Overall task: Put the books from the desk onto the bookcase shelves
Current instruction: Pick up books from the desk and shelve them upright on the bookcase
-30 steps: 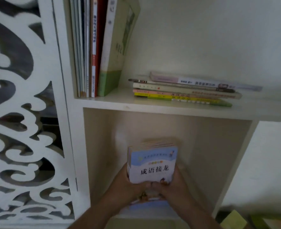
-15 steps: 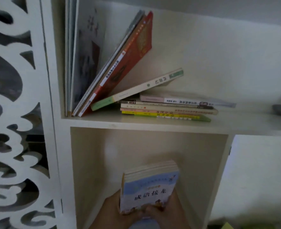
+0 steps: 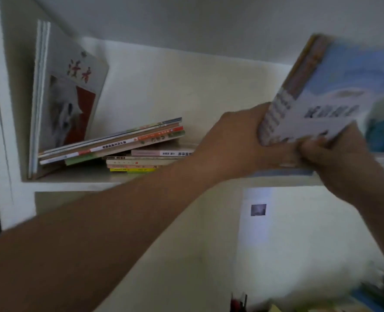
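While both hands clamp its lower edge, the thick bundle of pale-blue paperback books (image 3: 335,91) stands tilted at the right of the head view, its long axis running from the hands up and to the right, spines turned left toward the shelf bay. The left hand (image 3: 238,140) wraps the bundle's lower left corner, fingers curled behind the spines and out of sight; the right hand (image 3: 335,163) pinches the bottom edge from below and in front, fingertips bunched on the cover. So the bundle rises directly above the fingers, with its base just over the front lip of the white bookcase shelf (image 3: 78,177), though motion blur hides whether it touches the board.

To the left, well apart from the bundle, a low flat stack of thin paperbacks (image 3: 141,163) lies on the same shelf, with a fan of slim books (image 3: 119,143) toppled across it and a tall grey picture book (image 3: 69,97) leaning on the left wall. As I judge it, open shelf lies between the flat stack and the hands, and the coming move means righting the bundle and pushing it back. The left hand is nearer that gap; the right steadies the base.
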